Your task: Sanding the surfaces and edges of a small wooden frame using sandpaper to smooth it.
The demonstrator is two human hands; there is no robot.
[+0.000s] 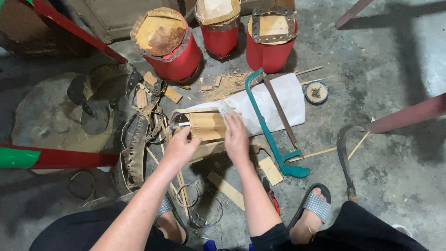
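Left hand [180,148] holds pen [179,125]; right hand [237,137] steadies wooden block [206,125].

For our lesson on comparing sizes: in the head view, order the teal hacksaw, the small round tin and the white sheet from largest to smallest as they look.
1. White sheet
2. Teal hacksaw, longer but far thinner
3. Small round tin

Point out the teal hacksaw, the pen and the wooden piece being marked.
teal hacksaw [265,131], head view, middle of its frame.
pen [179,125], head view, its barrel.
wooden piece [206,125], head view, its flat face.
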